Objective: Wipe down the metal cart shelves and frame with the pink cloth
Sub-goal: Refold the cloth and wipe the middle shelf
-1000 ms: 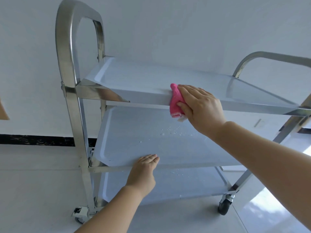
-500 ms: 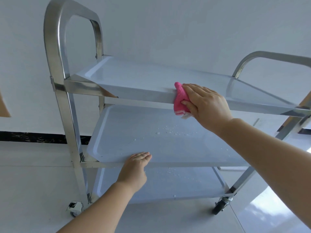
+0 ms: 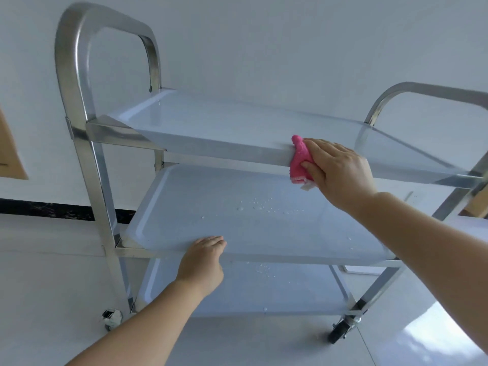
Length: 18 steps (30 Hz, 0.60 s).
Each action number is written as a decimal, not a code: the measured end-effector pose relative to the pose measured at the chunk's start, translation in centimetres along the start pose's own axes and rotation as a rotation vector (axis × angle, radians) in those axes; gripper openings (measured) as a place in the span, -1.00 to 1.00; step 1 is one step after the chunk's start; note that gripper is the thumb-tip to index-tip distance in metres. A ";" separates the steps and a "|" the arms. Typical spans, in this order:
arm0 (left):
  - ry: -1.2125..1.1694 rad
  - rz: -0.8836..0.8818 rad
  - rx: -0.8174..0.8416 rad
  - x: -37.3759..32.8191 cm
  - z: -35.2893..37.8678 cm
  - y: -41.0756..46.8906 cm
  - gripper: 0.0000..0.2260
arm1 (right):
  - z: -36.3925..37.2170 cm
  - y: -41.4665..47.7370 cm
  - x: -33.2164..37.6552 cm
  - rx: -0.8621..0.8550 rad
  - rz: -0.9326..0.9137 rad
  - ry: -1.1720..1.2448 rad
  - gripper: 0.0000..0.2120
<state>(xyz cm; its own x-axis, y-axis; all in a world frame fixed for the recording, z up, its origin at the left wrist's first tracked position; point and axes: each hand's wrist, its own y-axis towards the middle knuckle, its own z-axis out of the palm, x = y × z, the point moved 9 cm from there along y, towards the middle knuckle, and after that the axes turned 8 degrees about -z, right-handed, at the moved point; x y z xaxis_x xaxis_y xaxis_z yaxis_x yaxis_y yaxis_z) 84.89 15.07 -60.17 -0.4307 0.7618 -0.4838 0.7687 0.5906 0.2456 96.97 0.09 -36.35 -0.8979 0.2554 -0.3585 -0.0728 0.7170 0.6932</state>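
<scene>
A three-shelf metal cart stands before me, with a top shelf (image 3: 211, 122), a middle shelf (image 3: 264, 228) and a bottom shelf (image 3: 250, 294). My right hand (image 3: 340, 173) grips the pink cloth (image 3: 299, 161) and holds it against the front rim of the top shelf, right of its middle. My left hand (image 3: 203, 260) rests on the front edge of the middle shelf with its fingers curled over the rim. Water droplets dot the middle and bottom shelves.
The cart's left handle loop (image 3: 79, 48) rises at the upper left and the right handle (image 3: 422, 88) at the upper right. Castor wheels (image 3: 340, 332) sit on a glossy white floor. A white wall with a dark skirting strip (image 3: 39, 210) lies behind.
My right hand has slid the pink cloth to the right along the top shelf's front rim. My left hand has stayed on the middle shelf's edge.
</scene>
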 end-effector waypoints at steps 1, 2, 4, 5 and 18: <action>0.001 -0.019 0.002 -0.4 0.1 0.0 -0.49 | 0.0 0.0 0.0 -0.008 -0.001 -0.002 -0.60; 0.000 -0.022 -0.001 -1.2 0.2 0.1 -0.50 | 0.0 -0.1 0.0 -0.017 -0.001 -0.006 -0.60; 0.007 0.025 0.012 -3.6 0.7 0.1 -0.50 | 0.0 -0.1 0.0 -0.036 -0.002 -0.008 -0.61; 0.008 0.063 0.024 -5.1 1.3 0.1 -0.50 | 0.0 -0.1 0.1 -0.044 -0.003 -0.006 -0.62; 0.006 0.150 0.159 -15.3 9.5 1.2 -0.45 | -0.2 0.0 0.5 -0.096 -0.069 -0.040 -0.65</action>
<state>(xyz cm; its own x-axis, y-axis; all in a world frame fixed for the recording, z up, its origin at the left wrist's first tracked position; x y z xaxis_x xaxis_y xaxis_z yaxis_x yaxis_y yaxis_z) 96.88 1.65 -60.44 -0.3089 0.8398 -0.4465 0.8890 0.4218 0.1783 96.47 0.10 -36.37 -0.8715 0.2344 -0.4308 -0.1770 0.6689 0.7220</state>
